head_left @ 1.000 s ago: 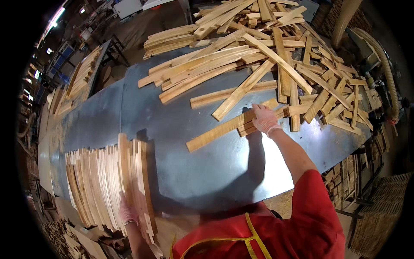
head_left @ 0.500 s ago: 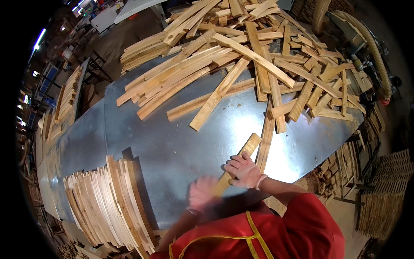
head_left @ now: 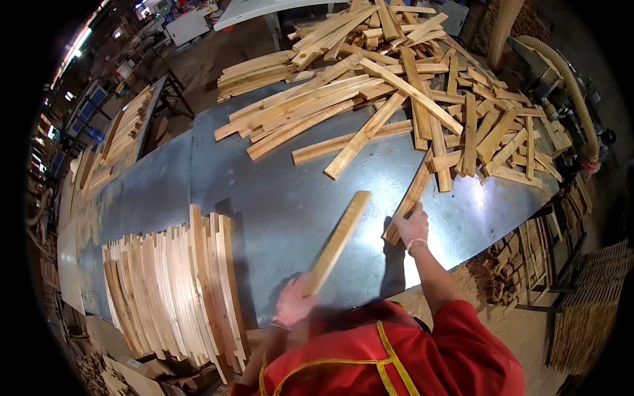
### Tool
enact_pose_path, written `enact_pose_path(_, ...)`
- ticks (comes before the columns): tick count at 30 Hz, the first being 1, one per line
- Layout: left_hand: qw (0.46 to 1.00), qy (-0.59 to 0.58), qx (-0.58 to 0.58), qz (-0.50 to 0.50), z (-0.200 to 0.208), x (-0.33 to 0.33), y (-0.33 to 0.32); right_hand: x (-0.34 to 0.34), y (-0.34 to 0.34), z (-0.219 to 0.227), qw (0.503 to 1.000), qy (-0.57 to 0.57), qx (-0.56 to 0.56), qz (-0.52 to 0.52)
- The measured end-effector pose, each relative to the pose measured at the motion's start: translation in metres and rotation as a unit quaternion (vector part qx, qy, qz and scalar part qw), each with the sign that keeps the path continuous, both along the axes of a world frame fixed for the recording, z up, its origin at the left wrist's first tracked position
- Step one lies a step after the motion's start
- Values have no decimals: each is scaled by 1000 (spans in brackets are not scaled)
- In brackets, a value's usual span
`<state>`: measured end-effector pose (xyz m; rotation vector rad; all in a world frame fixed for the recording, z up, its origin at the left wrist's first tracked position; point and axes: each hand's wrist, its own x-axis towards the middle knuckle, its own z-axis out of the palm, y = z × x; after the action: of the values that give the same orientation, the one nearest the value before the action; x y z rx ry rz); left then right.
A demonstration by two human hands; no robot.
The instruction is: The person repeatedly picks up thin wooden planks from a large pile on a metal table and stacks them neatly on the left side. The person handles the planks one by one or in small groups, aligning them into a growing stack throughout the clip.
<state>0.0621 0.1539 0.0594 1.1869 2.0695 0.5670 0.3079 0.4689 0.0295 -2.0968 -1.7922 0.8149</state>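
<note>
My left hand, gloved and slightly blurred, is closed round the near end of a short wooden slat, which slants up and away over the metal tabletop. Farther right, my gloved right hand grips the near part of another wooden slat. That slat's far end reaches the edge of a loose heap of slats. To the left of my left hand stands a tight row of slats, set side by side with their lengths pointing away from me.
A bench with more slats stands at the far left. Beige hoses hang at the far right. Stacked wood is on the floor at the right, beside a rack of wood pieces. A pale table stands at the back.
My right hand has let go of the short slat and moved right, onto another slat. My left hand keeps the short slat, now turned more upright in view. The view has shifted somewhat.
</note>
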Motion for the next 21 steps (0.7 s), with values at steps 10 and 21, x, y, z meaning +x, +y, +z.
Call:
enact_pose_path(10, 881, -440, -34, 172, 22, 17, -61, -33, -73, 8, 974, 223, -18, -43)
enact_pose_path(21, 982, -36, -86, 164, 6, 28, 25, -60, -218, 8, 795, 288, -277, 456)
